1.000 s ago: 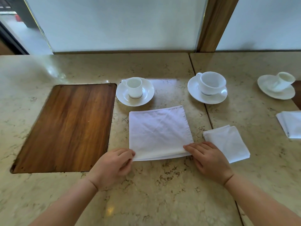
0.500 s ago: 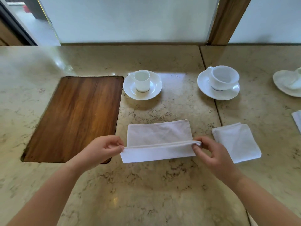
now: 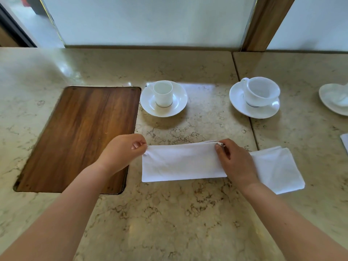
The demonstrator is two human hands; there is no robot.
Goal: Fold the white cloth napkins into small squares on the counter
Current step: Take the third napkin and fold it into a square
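A white cloth napkin [image 3: 180, 162] lies on the marble counter [image 3: 169, 219] as a long, narrow folded strip. My left hand [image 3: 123, 150] pinches its far left corner. My right hand [image 3: 232, 160] pinches its far right corner, where several layered edges show. A second white napkin [image 3: 276, 169], folded into a small square, lies just right of my right hand, partly hidden by my wrist. The edge of a third white napkin [image 3: 345, 141] shows at the right border.
A wooden inset board [image 3: 79, 136] lies left of the napkin, under my left wrist. Behind stand a small cup on a saucer [image 3: 163, 99], a wider cup on a saucer [image 3: 255, 99], and a third saucer [image 3: 333, 99] at the right edge. A glass partition runs along the back.
Both hands lifted the napkin's near edge and carried it over to the far edge, turning the square into a narrow strip. The view has shifted slightly.
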